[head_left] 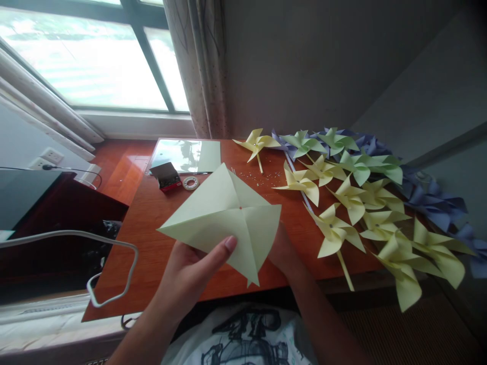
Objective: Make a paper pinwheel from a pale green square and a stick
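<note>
A pale yellow-green paper sheet (213,203) is held up over the table, with creases meeting at a small reddish hole near its middle. Its left corner stretches to a point, and its right edge bows outward. My left hand (194,266) grips the lower edge, thumb flat on top and the other fingers underneath. Behind the right side of the sheet is my right hand (283,251); the paper hides its fingers, so what they hold does not show. Several finished yellow paper pinwheels (333,230) lie to the right, some on paper sticks.
Green pinwheels (337,141) and purple pinwheels (433,203) crowd the table's right side. Tiny scraps (262,177) dot the wooden table (146,263). A small open box (167,177), a white tape roll (190,183) and a glossy sheet (182,154) sit further back. A white cable (135,258) loops at left.
</note>
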Available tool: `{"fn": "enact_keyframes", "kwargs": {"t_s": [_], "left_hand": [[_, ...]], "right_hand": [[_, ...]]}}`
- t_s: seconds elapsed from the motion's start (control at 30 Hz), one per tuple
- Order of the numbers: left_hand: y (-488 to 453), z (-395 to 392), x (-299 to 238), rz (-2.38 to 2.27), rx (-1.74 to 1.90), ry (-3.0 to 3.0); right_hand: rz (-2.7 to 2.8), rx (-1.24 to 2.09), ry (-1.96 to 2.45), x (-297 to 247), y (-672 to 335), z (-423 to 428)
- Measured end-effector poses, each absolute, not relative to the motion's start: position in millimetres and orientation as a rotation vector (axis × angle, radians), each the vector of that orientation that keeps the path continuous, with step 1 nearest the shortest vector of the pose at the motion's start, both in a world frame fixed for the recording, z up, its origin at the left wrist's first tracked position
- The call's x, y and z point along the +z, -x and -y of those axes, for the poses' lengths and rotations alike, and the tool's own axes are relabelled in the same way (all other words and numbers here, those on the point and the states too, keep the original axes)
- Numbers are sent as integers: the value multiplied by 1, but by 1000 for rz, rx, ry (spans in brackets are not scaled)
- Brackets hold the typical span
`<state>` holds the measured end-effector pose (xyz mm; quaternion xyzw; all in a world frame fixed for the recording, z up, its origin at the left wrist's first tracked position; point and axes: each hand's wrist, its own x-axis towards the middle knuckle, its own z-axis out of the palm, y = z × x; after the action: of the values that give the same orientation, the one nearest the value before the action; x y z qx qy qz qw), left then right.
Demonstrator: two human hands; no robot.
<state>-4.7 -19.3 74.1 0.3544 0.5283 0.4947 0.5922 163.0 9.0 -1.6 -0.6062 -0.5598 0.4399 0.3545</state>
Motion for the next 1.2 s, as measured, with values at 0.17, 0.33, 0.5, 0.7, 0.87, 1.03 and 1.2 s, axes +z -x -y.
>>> {"fn": "enact_keyframes", "kwargs": {"t_s": [0.17,0.33,0.5,0.7,0.87,1.03,1.2], "left_hand": [[18,8,58,-1319,1219,-882],[17,-1,46,-1337,1215,-897],[15,-7,36,-1287,1232,-905],[17,-8,28,-1270,1225,-899],[16,-7,29,-1261,1221,-884],[18,-6,22,-1259,1207,-876],[20,-5,12,-1239,1224,-885]], "right_hand": [[1574,914,1750,-5,-200,-4],[1939,427,2020,-4,-221,7],[2106,298,2166,-2,-218,7],[2097,280,2263,2,-214,-1],[2099,297,2275,0,-215,-4],[2101,272,2319,2,-213,-5],[2124,279,2345,4,-211,-7]]}}
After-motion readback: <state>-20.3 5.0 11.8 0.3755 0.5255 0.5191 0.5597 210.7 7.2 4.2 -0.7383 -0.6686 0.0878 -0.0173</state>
